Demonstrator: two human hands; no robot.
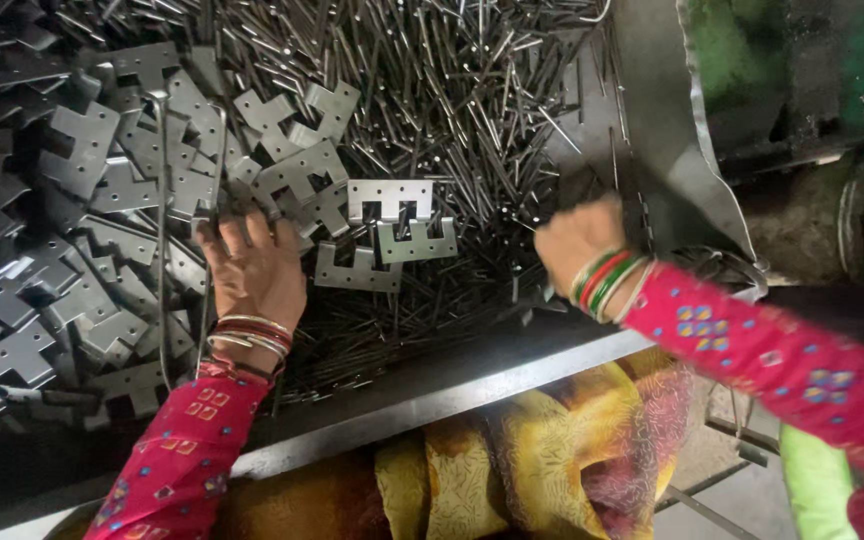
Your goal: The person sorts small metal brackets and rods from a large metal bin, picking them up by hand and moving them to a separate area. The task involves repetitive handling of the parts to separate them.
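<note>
On my far left lies the heap of grey hinge plates (62,250), flat stamped pieces with notched edges and small holes, piled at every angle and overlapping one another. My left hand (255,268) rests palm down at the right edge of that heap, fingers (242,222) spread a little and laid over the plates, their tips touching metal. I am not pinching any one piece yet; it looks like a flat press, though the very tips are partly hidden among the plates.

To do this well, I judge I should slide one plate free by its flat face, not lift from under the pile, because the stamped edges look sharp and the pieces interlock at the notches.

Just to the right of my left hand, three loose plates (389,232) lie apart from the heap on top of the pins, the uppermost one brighter than the others. These are the easiest to take cleanly, since nothing lies over them.

Behind and around them spreads the mass of thin metal pins (452,90), a dark tangle filling the middle of the bench (472,385). My right hand (580,243) is down among the pins, curled with its back towards me. I cannot tell whether its fingers hold a pin, because they are turned away and out of sight. A light pick near a pin's middle seems best.
</note>
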